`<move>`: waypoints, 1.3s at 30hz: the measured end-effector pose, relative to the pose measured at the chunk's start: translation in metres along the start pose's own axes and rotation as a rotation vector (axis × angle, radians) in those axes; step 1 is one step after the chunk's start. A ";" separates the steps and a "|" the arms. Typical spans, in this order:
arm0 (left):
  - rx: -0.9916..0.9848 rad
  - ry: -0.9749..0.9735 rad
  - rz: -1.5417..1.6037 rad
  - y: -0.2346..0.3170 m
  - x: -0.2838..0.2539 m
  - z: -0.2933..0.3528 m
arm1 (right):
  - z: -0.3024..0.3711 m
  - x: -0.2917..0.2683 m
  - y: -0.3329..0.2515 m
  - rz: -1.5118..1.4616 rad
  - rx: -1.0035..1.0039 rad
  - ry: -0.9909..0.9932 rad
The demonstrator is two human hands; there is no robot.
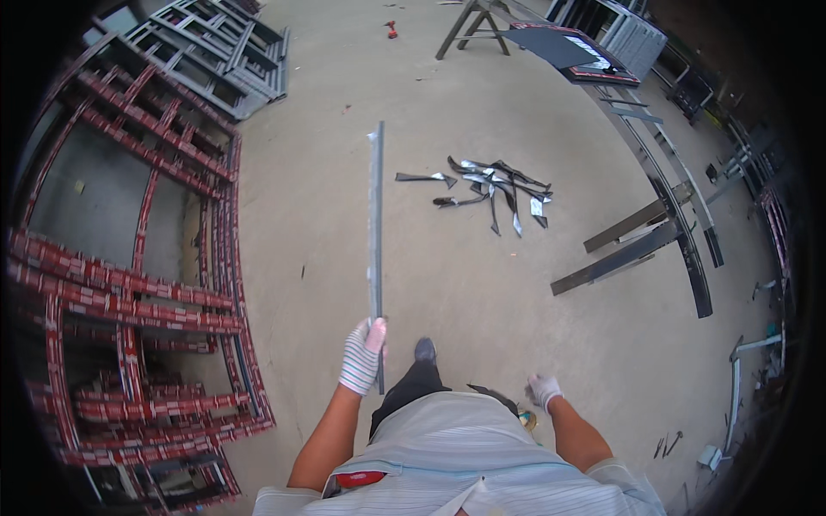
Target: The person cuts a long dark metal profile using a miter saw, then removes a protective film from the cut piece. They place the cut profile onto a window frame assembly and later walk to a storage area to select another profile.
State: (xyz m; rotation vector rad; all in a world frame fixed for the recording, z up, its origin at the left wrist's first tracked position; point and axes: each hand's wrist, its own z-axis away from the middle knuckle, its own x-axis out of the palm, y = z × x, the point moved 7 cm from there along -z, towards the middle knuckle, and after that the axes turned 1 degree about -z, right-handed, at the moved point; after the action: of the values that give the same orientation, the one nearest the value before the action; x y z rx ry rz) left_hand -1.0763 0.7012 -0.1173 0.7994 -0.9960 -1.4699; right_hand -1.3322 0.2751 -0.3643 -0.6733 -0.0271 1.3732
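My left hand (365, 356), in a white glove with coloured stripes, is closed around a long, thin grey metal profile (376, 215). It grips the bar near its lower end, and the rest stretches away ahead of me over the floor. My right hand (544, 391), gloved too, hangs low at my right side, fingers loosely apart, with nothing visible in it. Beside it are a dark strip (492, 396) and a small yellowish round object (527, 420), partly hidden by my shirt. Ahead on the floor lies a loose pile of crumpled black and silvery strips (499, 185).
Window-like frames in red and white film (142, 310) stand stacked along the left, with grey frames (215, 52) behind them. To the right is a trestle with dark beams (632, 241). A flat dark panel (551, 47) rests farther back. A red power drill (391, 30) lies on the far floor.
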 end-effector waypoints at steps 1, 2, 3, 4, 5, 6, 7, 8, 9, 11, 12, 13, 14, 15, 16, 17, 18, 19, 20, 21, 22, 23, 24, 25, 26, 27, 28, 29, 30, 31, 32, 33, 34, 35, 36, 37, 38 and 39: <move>0.023 0.022 -0.069 0.015 -0.007 -0.033 | 0.003 0.000 0.000 -0.004 0.090 0.051; 0.046 0.041 -0.143 0.028 -0.016 -0.065 | 0.001 0.002 -0.003 -0.067 0.109 0.064; 0.071 0.059 -0.217 0.044 -0.020 -0.095 | -0.004 0.002 -0.010 -0.123 0.140 0.080; 0.095 0.086 -0.233 0.063 -0.021 -0.122 | 0.008 0.002 -0.030 -0.182 0.170 0.092; 0.092 0.087 -0.240 0.075 -0.020 -0.152 | 0.007 0.000 -0.054 -0.250 0.188 0.119; 0.090 0.089 -0.246 0.081 -0.024 -0.178 | -0.007 0.003 -0.059 -0.272 0.204 0.111; 0.094 0.099 -0.249 0.089 -0.028 -0.204 | -0.019 0.010 -0.079 -0.278 0.196 0.101; 0.088 0.105 -0.268 0.101 -0.023 -0.225 | -0.027 0.014 -0.095 -0.281 0.200 0.095; 0.060 0.094 -0.246 0.113 -0.016 -0.250 | -0.039 0.019 -0.116 -0.283 0.203 0.087; -0.009 0.083 -0.200 0.128 -0.001 -0.298 | -0.071 0.023 -0.159 -0.257 0.217 0.065; -0.018 0.084 -0.215 0.128 0.002 -0.322 | -0.091 0.025 -0.182 -0.248 0.211 0.053; -0.017 0.092 -0.229 0.124 0.002 -0.349 | -0.117 0.027 -0.211 -0.239 0.194 0.036; -0.016 0.103 -0.246 0.123 0.001 -0.378 | -0.141 0.028 -0.243 -0.233 0.190 0.040; -0.023 0.136 -0.289 0.121 -0.004 -0.403 | -0.161 0.032 -0.275 -0.225 0.194 0.039; -0.022 0.173 -0.329 0.124 -0.007 -0.432 | -0.186 0.032 -0.314 -0.217 0.189 0.037; -0.033 0.209 -0.372 0.134 -0.005 -0.455 | -0.211 0.029 -0.351 -0.108 0.160 0.019; -0.046 0.229 -0.302 0.143 0.000 -0.480 | -0.238 0.023 -0.393 0.003 0.130 0.002; -0.078 0.252 -0.306 0.156 -0.001 -0.498 | -0.247 0.018 -0.435 0.077 0.075 0.015; -0.104 0.278 -0.301 0.173 0.000 -0.517 | -0.259 0.009 -0.494 0.153 0.010 0.032; -0.117 0.300 -0.282 0.190 0.007 -0.542 | -0.277 -0.004 -0.557 0.232 -0.070 0.061; -0.108 0.291 -0.276 0.209 0.018 -0.565 | -0.294 -0.018 -0.604 0.127 -0.109 0.079; -0.100 0.299 -0.268 0.229 0.019 -0.585 | -0.285 -0.031 -0.679 0.256 -0.220 0.126; -0.076 0.284 -0.274 0.252 0.035 -0.607 | -0.322 -0.043 -0.706 0.108 -0.291 0.153; -0.065 0.274 -0.262 0.264 0.046 -0.629 | -0.352 -0.057 -0.733 -0.017 -0.355 0.192; -0.048 0.297 -0.257 0.279 0.044 -0.650 | -0.350 -0.059 -0.786 -0.065 -0.368 0.185; -0.027 0.316 -0.251 0.292 0.045 -0.672 | -0.334 -0.061 -0.844 -0.116 -0.383 0.182; 0.039 0.304 -0.298 0.306 0.052 -0.698 | -0.325 -0.071 -0.888 -0.083 -0.419 0.199; 0.038 0.300 -0.312 0.316 0.060 -0.723 | -0.324 -0.079 -0.919 -0.054 -0.447 0.220; 0.039 0.294 -0.328 0.325 0.069 -0.752 | -0.333 -0.088 -0.941 -0.074 -0.514 0.267; 0.038 0.285 -0.346 0.333 0.077 -0.780 | -0.350 -0.093 -0.954 -0.098 -0.536 0.302; 0.024 0.260 -0.348 0.341 0.087 -0.812 | -0.366 -0.101 -0.962 -0.101 -0.525 0.346; 0.030 0.235 -0.361 0.353 0.098 -0.842 | -0.380 -0.107 -0.968 -0.105 -0.512 0.392; 0.034 0.223 -0.375 0.362 0.105 -0.869 | -0.378 -0.108 -0.983 -0.066 -0.519 0.475; 0.047 0.189 -0.382 0.374 0.122 -0.904 | -0.397 -0.116 -0.981 -0.064 -0.466 0.504; 0.026 0.147 -0.353 0.385 0.139 -0.938 | -0.415 -0.122 -0.975 -0.079 -0.456 0.578; 0.047 0.132 -0.398 0.393 0.151 -0.974 | -0.433 -0.126 -0.974 -0.095 -0.453 0.645; 0.064 0.118 -0.451 0.401 0.159 -1.011 | -0.443 -0.127 -0.976 -0.129 -0.420 0.690; 0.094 0.101 -0.501 0.413 0.168 -1.055 | -0.455 -0.130 -0.981 -0.172 -0.392 0.741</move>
State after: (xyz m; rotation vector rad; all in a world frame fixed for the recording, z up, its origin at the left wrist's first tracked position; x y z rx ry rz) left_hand 0.0209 0.3763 -0.1669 1.2438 -0.8255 -1.7908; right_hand -0.3088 -0.0764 -0.2413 -1.4436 0.2374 0.8925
